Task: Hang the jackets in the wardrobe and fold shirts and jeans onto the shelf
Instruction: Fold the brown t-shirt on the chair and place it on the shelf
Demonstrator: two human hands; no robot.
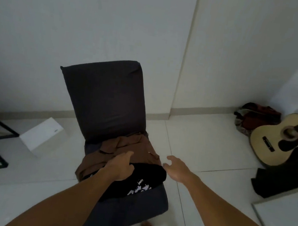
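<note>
Left hand (120, 168) rests on the clothes, fingers loosely bent over the black shirt (141, 180) and brown garment (121, 147) on the chair (104, 97). Right hand (177, 167) hovers spread, just right of them.

Both arms outstretched; left hand (120, 168) palm down, fingers curled; right hand (176, 166) open, fingers spread.

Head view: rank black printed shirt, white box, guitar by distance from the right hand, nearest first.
From the right hand, open beside the chair seat:
1. black printed shirt, just to its left on the seat, under the left hand.
2. guitar, off to the right, leaning by the wall.
3. white box, far left on the floor, past the chair.
</note>
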